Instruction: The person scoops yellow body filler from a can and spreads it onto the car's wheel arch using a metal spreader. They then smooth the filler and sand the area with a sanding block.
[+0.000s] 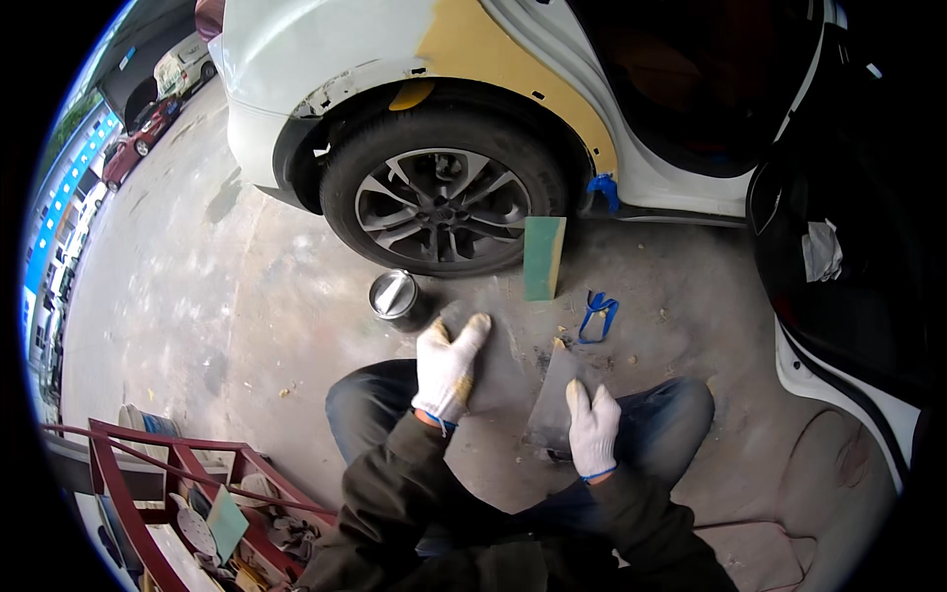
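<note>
In the head view, two gloved hands work low over the floor, each gripping one flat plate. The left hand [446, 370] pinches a grey plate [505, 370] at its left edge; motion blurs this plate, so its outline is hard to make out. The right hand [594, 424] grips a second plate [554, 395] by its right side, a yellowish smear on its far corner. The two plates are apart, between two bent knees.

Farther off stands one white car [316, 39] with one visible wheel [439, 207] and a yellow area [493, 49] above the arch. One metal can [395, 296] sits left, one green board [542, 259] upright by the tyre, one blue loop [611, 321] to its right. Near left is one red rack [120, 508].
</note>
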Action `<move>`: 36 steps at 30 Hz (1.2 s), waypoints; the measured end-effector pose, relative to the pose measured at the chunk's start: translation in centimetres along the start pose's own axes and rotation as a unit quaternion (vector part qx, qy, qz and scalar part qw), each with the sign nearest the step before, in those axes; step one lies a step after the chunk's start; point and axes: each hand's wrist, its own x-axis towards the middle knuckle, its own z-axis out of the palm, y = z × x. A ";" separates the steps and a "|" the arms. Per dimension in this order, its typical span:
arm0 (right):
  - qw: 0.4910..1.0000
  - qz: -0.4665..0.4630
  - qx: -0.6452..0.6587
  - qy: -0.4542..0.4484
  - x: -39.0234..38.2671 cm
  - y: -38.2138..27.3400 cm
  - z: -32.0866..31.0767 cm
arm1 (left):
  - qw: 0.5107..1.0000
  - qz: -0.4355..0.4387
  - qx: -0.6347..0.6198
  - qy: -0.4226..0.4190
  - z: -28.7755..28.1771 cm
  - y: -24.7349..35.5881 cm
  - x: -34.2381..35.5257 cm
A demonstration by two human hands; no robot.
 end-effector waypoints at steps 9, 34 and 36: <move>0.561 0.363 0.604 -0.434 -1.3 -0.4 1.5 | 0.995 0.014 0.097 -0.014 1.4 -1.2 1.0; 0.710 0.314 0.572 -0.263 0.8 0.8 0.9 | 0.971 0.023 0.169 -0.169 6.7 -1.2 -6.9; 0.784 0.293 0.533 -0.122 1.5 1.5 0.2 | 0.991 -0.024 0.088 -0.103 5.3 -2.8 -5.1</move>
